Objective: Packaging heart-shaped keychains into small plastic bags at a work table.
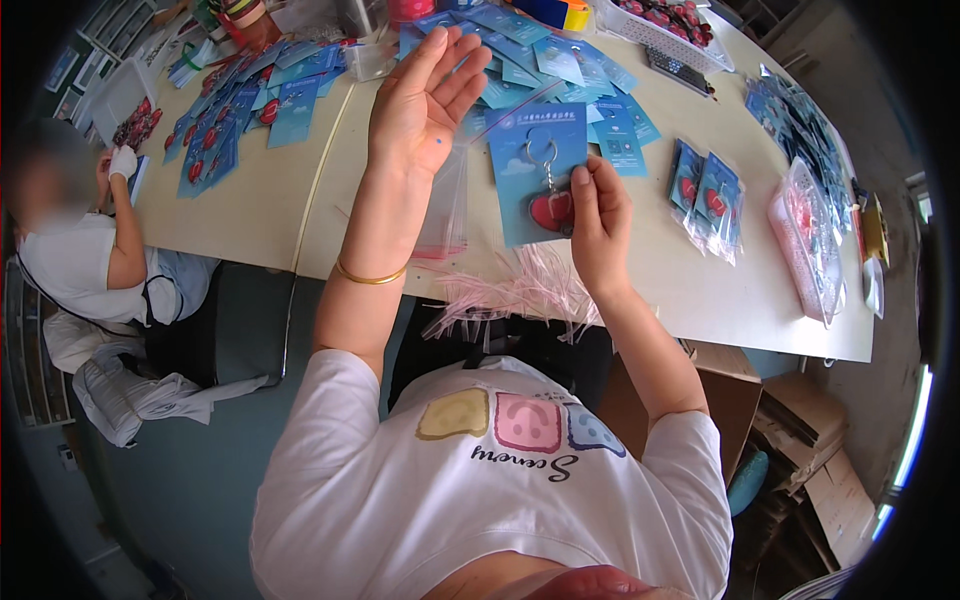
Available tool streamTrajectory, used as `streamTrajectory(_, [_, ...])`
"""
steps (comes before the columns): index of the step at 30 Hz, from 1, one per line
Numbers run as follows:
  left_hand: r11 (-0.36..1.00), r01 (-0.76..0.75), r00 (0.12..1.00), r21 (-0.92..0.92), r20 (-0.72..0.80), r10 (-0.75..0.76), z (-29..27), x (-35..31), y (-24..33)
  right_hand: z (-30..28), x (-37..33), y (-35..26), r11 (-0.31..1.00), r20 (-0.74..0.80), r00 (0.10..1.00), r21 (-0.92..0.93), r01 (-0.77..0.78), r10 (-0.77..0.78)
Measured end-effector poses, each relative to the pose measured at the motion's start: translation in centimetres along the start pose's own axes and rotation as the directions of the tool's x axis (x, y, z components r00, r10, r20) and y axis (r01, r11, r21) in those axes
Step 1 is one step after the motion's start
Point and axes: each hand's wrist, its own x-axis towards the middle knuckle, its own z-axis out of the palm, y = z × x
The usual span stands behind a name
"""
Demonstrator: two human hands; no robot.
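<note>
My left hand (418, 112) is raised over the table with its palm turned up and its fingers stretched out; a tiny blue spot shows on the palm. Between the thumb and fingers of my right hand (604, 222) is the right edge of a blue backing card (508, 180), held upright in front of me. A red keychain (549, 211) with a metal ring and short chain hangs on the card's face. Partly behind the card lies a see-through plastic bag (448, 215). Loose blue cards (622, 150) are heaped just beyond my hands.
Pink paper shreds (520, 295) lie along the table's near edge. At right are two bagged keychain cards (716, 205) and a pink basket (800, 245). A white basket (660, 35) of red keychains stands at the back. A co-worker (85, 220) sits at left near more carded keychains (215, 140).
</note>
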Motion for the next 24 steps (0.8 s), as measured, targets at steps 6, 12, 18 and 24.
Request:
streamTrajectory(6, [1.0,-0.03,0.999,0.001,-0.021,0.03,1.7,-0.8,-1.7,0.5,0.5,-0.2,0.987,-0.083,0.983,0.004,0.162,-0.161])
streamTrajectory(12, [0.987,-0.143,0.989,0.069,0.048,0.14,2.7,-1.6,-1.4,0.1,0.9,-0.5,0.97,-0.045,0.971,-0.081,0.23,-0.234])
streamTrajectory(18, [0.939,-0.287,0.954,0.189,0.15,0.261,3.2,-2.4,-1.3,0.4,0.2,-1.5,0.984,-0.029,0.984,-0.033,0.175,-0.176])
streamTrajectory(24, [0.925,-0.307,0.949,0.222,0.141,0.281,3.6,-3.2,-0.8,0.7,0.1,-0.8,0.984,0.004,0.984,-0.034,0.177,-0.177])
